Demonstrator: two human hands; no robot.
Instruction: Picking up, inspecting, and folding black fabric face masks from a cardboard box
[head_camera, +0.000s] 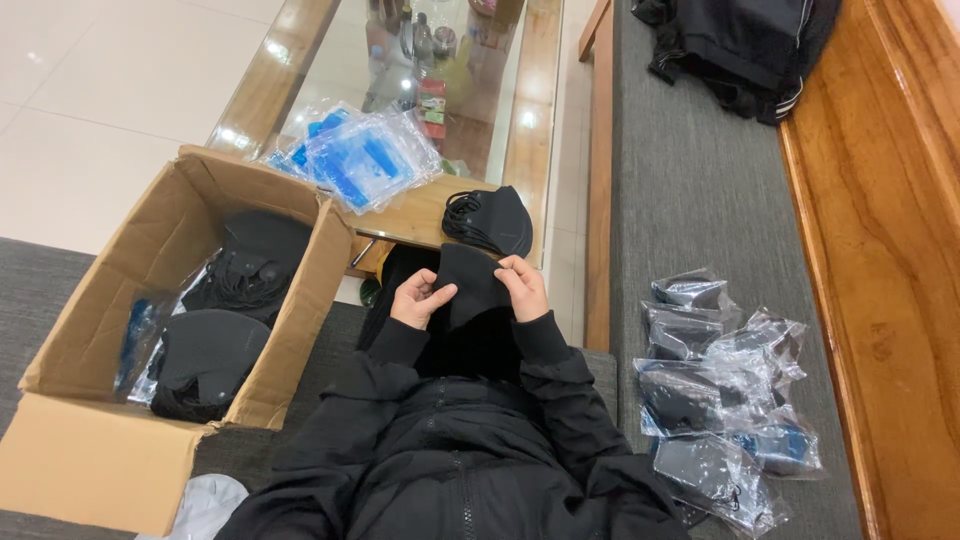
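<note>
Right at the middle of the frame, both hands pinch one black face mask (470, 285): left hand (418, 300) and right hand (524, 288) with fingers closed on its edges. More masks (490, 220) lie stacked on the worktop (420, 215) just above; a cardboard box (100, 450) sits lower left.

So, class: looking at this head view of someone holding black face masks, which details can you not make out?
- Box contents: deep parts hidden by its walls and the mask piles.
- Held mask: partly covered by left hand and right hand.
- Bagged masks: blurred by glare on plastic.
- Glass table items: too small.
</note>
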